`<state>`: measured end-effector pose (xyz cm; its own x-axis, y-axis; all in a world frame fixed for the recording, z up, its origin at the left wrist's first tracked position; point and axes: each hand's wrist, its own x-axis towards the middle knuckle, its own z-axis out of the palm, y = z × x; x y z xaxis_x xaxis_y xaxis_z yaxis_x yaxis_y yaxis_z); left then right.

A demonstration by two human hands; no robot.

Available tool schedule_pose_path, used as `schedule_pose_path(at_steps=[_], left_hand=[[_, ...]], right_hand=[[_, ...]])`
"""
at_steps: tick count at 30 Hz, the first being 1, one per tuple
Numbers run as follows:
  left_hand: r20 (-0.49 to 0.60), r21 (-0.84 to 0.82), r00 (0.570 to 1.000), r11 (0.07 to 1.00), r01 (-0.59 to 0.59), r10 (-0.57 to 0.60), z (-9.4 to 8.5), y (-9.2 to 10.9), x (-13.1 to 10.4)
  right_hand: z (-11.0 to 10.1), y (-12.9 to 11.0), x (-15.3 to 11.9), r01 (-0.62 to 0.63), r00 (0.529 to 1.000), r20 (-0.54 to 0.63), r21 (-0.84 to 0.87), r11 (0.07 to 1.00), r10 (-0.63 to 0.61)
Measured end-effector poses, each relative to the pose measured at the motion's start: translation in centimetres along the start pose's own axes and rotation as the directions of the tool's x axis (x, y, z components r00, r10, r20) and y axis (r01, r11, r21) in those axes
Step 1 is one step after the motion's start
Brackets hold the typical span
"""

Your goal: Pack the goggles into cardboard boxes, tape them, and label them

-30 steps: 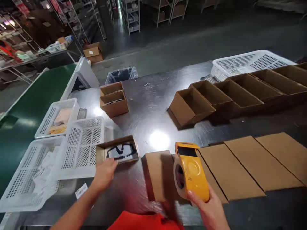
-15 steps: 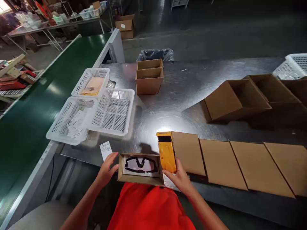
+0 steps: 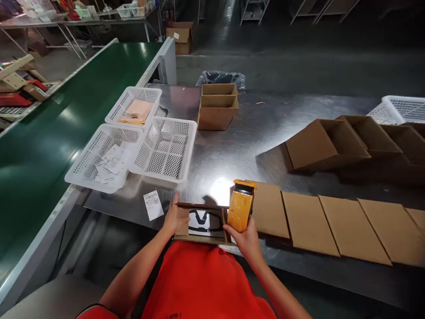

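Observation:
In front of my body is an open cardboard box (image 3: 199, 240), its left end gripped by my left hand (image 3: 175, 218) with the thumb on a side flap. A white package (image 3: 215, 229) lies in the box, showing a black-framed shape like sports glasses; whether printed or real I cannot tell. My right hand (image 3: 245, 237) is closed around a yellow handheld device (image 3: 239, 208) with a dark slot at its top. The device stands upright by the box's right end. Left of the box, a white barcode label (image 3: 153, 205) lies on the metal table.
White plastic baskets (image 3: 191, 150) stand at the left, one holding paper slips (image 3: 111, 164). A row of closed cardboard boxes (image 3: 314, 223) runs along the right front. Open cartons (image 3: 312, 144) stand behind them. A green conveyor belt (image 3: 89, 84) runs along the left.
My left hand has moved right onto the box and taken hold of its left end, where a flap now covers part of the package. The yellow device has shifted slightly right and tilted.

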<state>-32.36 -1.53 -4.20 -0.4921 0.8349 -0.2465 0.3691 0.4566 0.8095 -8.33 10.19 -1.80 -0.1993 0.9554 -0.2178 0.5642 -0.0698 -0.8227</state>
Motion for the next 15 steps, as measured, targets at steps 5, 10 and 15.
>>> schedule_pose_path(at_steps=[5, 10, 15], left_hand=[[-0.002, 0.228, 0.971, 0.945, -0.234, 0.241, -4.4, -1.2, -0.5], [0.105, 0.481, 0.914, 0.785, -0.392, 0.392, -6.3, -1.6, -1.2], [0.103, 0.593, 0.925, 0.724, -0.352, 0.365, -5.9, 0.2, -1.5]], right_hand=[[2.5, -0.3, -2.7, 0.034, 0.999, -0.014, -0.035, 0.999, -0.034], [3.4, -0.2, -2.3, 0.148, 0.97, -0.14, -0.299, 0.943, -0.197], [3.6, -0.1, -0.2, 0.187, 0.976, -0.027, -0.394, 0.9, -0.215]])
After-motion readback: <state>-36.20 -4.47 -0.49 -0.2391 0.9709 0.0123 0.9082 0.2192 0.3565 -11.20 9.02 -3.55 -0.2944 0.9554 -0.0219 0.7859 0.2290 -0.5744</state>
